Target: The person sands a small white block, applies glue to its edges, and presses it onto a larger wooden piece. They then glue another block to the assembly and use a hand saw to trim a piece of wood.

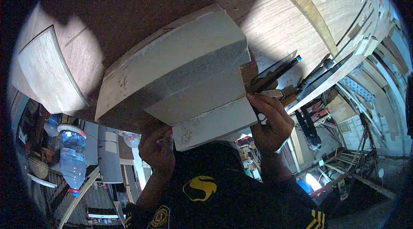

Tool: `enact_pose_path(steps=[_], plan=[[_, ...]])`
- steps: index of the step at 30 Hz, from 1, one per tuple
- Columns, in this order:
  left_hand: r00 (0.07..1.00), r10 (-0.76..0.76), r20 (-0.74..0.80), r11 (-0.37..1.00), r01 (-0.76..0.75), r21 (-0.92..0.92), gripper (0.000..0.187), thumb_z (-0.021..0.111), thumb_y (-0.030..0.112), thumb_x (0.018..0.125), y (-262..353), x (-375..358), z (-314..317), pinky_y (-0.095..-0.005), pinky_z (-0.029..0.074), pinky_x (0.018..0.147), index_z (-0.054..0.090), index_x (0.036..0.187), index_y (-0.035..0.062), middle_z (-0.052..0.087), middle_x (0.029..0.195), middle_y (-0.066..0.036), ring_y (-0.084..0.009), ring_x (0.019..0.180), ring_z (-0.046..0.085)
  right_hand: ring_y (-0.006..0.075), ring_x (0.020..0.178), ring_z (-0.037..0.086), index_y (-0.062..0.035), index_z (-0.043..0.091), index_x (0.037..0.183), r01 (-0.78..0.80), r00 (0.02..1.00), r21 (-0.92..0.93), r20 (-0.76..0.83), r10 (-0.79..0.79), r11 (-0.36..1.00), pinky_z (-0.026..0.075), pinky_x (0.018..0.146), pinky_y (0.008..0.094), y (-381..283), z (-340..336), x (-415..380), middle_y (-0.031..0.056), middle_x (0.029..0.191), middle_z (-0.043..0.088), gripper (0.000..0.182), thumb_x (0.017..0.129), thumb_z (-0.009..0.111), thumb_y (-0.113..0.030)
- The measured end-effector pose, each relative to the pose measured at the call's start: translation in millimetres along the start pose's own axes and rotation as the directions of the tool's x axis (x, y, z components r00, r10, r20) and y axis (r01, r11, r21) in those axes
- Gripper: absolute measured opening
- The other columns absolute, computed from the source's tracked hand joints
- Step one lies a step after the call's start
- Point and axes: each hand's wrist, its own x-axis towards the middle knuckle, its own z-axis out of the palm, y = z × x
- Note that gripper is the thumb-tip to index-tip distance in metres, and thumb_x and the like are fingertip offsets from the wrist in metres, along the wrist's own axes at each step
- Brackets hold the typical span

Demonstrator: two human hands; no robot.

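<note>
The small block sat at the near side of the large block, up against it as far as I could see, in front of the worker's chest. It was pale and straight-edged, with dark specks towards the left of its near face. I couldn't tell whether it rested on anything. The right hand had its right end pinched, fingertips over the upper edge and thumb below. The left hand was at its near left corner, in such deep shade that I couldn't tell whether the fingers had closed on it.

The large block, its far edge curved, lay over the table, whose middle was in shadow. Just right of the blocks lay a dark tool with a blue tip, and beyond it a curved strip ran along the lit wood. Away to the left was a pale panel.

The worker wore a dark shirt with a yellow emblem. Near left there was a clear bottle; near right, a light glared. Boards were stacked at the far right.
</note>
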Motion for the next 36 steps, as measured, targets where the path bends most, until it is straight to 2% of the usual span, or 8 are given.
enact_pose_path(steps=[6, 8, 9, 10, 12, 25, 28, 36], plan=[[0.997, -0.080, -0.018, 0.992, 0.078, -0.103, 0.009, 0.073, 0.006, 0.077, 2.0, -2.3, 0.0, -0.0346, 0.052, 0.074, 0.071, 0.084, 0.0014, 0.068, 0.083, -0.014, -0.0256, 0.078, 0.065, 0.0236, 0.087, 0.069, -0.0004, 0.072, 0.097, -0.045, 0.999, -0.015, 0.012, 0.045, 0.999, 0.055, 0.072, 0.0316, -0.2, -1.1, -2.7, 0.0160, 0.097, 0.070, 0.027, 0.071, 0.077, -0.004], [0.996, -0.003, 0.089, 0.965, -0.020, 0.262, 0.007, 0.073, 0.003, 0.076, 1.6, -2.8, -5.0, -0.0349, 0.052, 0.076, 0.071, 0.082, 0.0004, 0.069, 0.083, -0.014, -0.0257, 0.080, 0.066, 0.0264, 0.088, 0.069, -0.0118, 0.074, 0.100, -0.124, 0.992, -0.083, -0.006, 0.124, 0.989, 0.055, 0.078, 0.0351, -2.0, -1.0, -5.4, 0.0125, 0.096, 0.070, 0.040, 0.063, 0.075, 0.005], [1.000, -0.010, 0.012, 1.000, 0.011, -0.008, 0.005, 0.072, 0.001, 0.075, 5.4, 2.0, 1.7, -0.0347, 0.053, 0.076, 0.071, 0.080, 0.0002, 0.070, 0.083, -0.014, -0.0247, 0.080, 0.067, 0.0267, 0.090, 0.068, -0.0134, 0.074, 0.101, -0.129, 0.991, -0.069, 0.012, 0.130, 0.989, 0.055, 0.080, 0.0357, -4.7, -2.6, -2.4, 0.0124, 0.097, 0.070, 0.043, 0.062, 0.076, 0.003], [1.000, -0.010, -0.002, 1.000, 0.010, 0.018, 0.005, 0.072, 0.001, 0.075, 4.0, 2.8, 2.0, -0.0347, 0.053, 0.076, 0.071, 0.080, 0.0002, 0.070, 0.083, -0.014, -0.0247, 0.080, 0.067, 0.0267, 0.092, 0.068, -0.0133, 0.073, 0.102, -0.145, 0.989, -0.044, 0.007, 0.145, 0.988, 0.055, 0.080, 0.0359, -3.5, -2.8, -2.5, 0.0121, 0.097, 0.070, 0.042, 0.063, 0.076, 0.002], [0.996, 0.031, 0.082, 0.999, -0.028, -0.039, 0.006, 0.073, 0.001, 0.074, -1.5, 1.8, 0.7, -0.0340, 0.052, 0.077, 0.071, 0.080, 0.0008, 0.070, 0.083, -0.013, -0.0243, 0.080, 0.067, 0.0256, 0.087, 0.069, -0.0001, 0.072, 0.096, -0.036, 0.999, -0.148, -0.008, 0.035, 0.988, 0.054, 0.076, 0.0346, -5.2, -2.2, 1.5, 0.0162, 0.093, 0.071, 0.023, 0.075, 0.074, -0.010], [0.997, 0.041, 0.068, 0.999, -0.039, -0.019, 0.009, 0.073, 0.005, 0.076, 17.4, 9.0, 0.3, -0.0347, 0.053, 0.076, 0.072, 0.085, 0.0033, 0.070, 0.090, -0.013, -0.0254, 0.083, 0.067, 0.0274, 0.092, 0.067, 0.0017, 0.071, 0.097, -0.110, 0.994, -0.052, 0.010, 0.111, 0.993, 0.052, 0.081, 0.0376, -5.6, -3.1, 1.8, 0.0161, 0.095, 0.070, 0.027, 0.080, 0.074, -0.019], [0.985, -0.137, 0.102, 0.990, 0.138, 0.000, 0.009, 0.074, 0.007, 0.076, 24.0, 8.8, -2.2, -0.0346, 0.052, 0.077, 0.073, 0.085, 0.0042, 0.070, 0.089, -0.013, -0.0254, 0.085, 0.067, 0.0276, 0.092, 0.067, 0.0022, 0.071, 0.096, -0.097, 0.995, -0.074, 0.010, 0.098, 0.993, 0.052, 0.082, 0.0387, -4.3, -2.7, 0.2, 0.0163, 0.095, 0.070, 0.028, 0.080, 0.074, -0.021], [0.994, 0.008, 0.109, 0.997, -0.016, 0.071, 0.012, 0.074, 0.007, 0.076, 16.0, 8.3, -2.8, -0.0352, 0.053, 0.077, 0.073, 0.087, 0.0049, 0.070, 0.089, -0.013, -0.0264, 0.085, 0.067, 0.0282, 0.091, 0.067, 0.0025, 0.071, 0.095, -0.067, 0.998, -0.052, -0.005, 0.067, 0.996, 0.051, 0.084, 0.0393, -5.1, -0.7, 2.4, 0.0164, 0.094, 0.070, 0.028, 0.080, 0.075, -0.021]])
